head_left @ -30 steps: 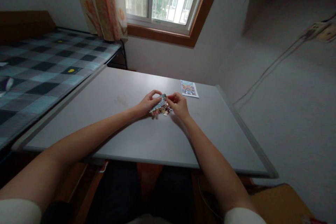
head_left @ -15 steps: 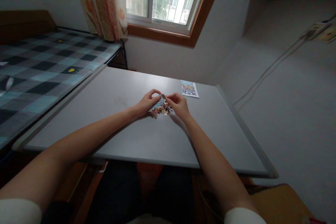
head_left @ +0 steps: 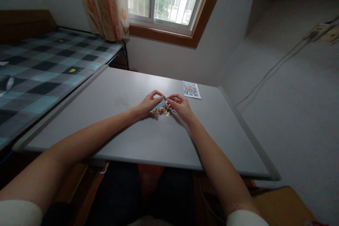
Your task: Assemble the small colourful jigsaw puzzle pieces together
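Note:
My left hand (head_left: 148, 106) is closed on a partly joined jigsaw puzzle section (head_left: 160, 104), light blue and patterned, gripped by its left edge and tilted above the table. At the section's upper right corner, the thumb and fingers of my right hand (head_left: 183, 107) are pinched together on what looks like a small jigsaw piece, mostly covered by the fingertips. Beneath and just in front of both hands lies a heap of loose, many-coloured jigsaw pieces (head_left: 166, 111), partly hidden by the section.
A printed picture card (head_left: 191, 89) lies near the far edge of the grey table (head_left: 148, 141). To the left stands a bed with a checked mattress (head_left: 45, 67). A window (head_left: 164, 0) is ahead, and cables (head_left: 275, 65) hang along the right wall.
My right fingertips have shifted slightly at the section's upper corner, and less of the dark bit between the hands shows. My left hand stays in place.

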A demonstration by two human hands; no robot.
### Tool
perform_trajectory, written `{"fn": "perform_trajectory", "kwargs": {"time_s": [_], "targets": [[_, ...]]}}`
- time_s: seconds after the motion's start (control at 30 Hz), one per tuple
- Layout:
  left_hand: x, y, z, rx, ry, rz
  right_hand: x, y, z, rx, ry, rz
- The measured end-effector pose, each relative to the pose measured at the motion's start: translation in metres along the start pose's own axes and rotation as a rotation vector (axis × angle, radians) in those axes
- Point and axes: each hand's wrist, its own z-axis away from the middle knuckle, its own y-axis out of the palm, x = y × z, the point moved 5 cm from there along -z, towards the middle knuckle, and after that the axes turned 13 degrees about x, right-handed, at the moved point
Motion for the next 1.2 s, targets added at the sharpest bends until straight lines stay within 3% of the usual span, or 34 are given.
{"fn": "perform_trajectory", "kwargs": {"time_s": [0.3,0.53,0.77,1.2], "targets": [[-0.0004,0.0002,0.0005,0.016,0.015,0.018,0.0051,0.0006,0.0004,-0.037,-0.044,0.043],[-0.0015,0.0028,0.0007,0.04,0.009,0.037,0.0004,-0.0022,-0.0002,-0.052,0.002,-0.009],[-0.0015,0.0025,0.0009,0.033,0.021,0.041,0.0007,-0.0002,0.0013,0.005,0.014,-0.014],[-0.0027,0.0029,0.0005,0.049,0.034,0.032,0.0019,-0.0002,0.001,-0.007,0.009,-0.009]]}}
